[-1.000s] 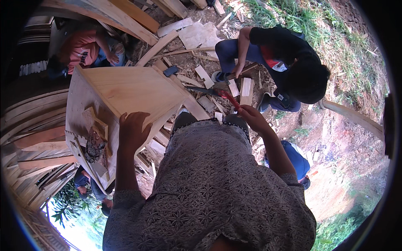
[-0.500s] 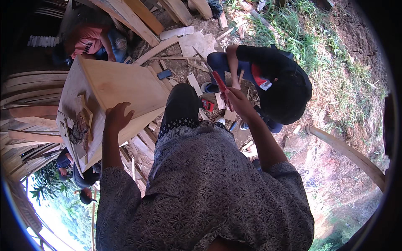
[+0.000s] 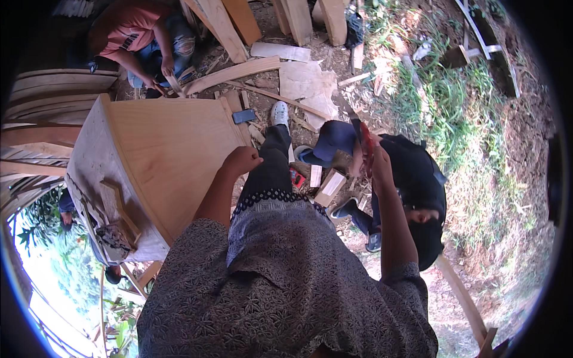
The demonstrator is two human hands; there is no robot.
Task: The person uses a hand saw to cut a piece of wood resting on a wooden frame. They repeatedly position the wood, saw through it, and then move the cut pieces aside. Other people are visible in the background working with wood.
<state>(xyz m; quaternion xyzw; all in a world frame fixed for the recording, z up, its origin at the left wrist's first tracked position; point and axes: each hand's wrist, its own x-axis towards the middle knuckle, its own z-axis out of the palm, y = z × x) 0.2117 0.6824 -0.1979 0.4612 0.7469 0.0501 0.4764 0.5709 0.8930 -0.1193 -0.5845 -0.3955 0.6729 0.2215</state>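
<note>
My right hand (image 3: 381, 166) is closed round the red handle of a hand saw (image 3: 366, 140). The saw's long, tapering blade points up and forward, close to a crouching person in dark clothes (image 3: 412, 173). My left hand (image 3: 242, 160) hangs beside my leg with its fingers curled in, and nothing shows in it. To its left stands a large pale wooden cabinet (image 3: 170, 134), apart from the hand. A wooden piece and a small dark heap (image 3: 113, 235) rest on the cabinet's near side.
A person in a pink shirt (image 3: 134, 36) bends over wood behind the cabinet. Timber offcuts (image 3: 328, 188), a plywood sheet (image 3: 307, 86) and a phone (image 3: 243, 116) lie ahead. Boards (image 3: 57, 113) are stacked at left. Grass (image 3: 453, 113) and a dirt bank rise at right.
My left hand has come off the cabinet and moved right, its fingers curling in. My right hand has carried the saw to the right. My view has shifted forward, and a shoe has come into sight.
</note>
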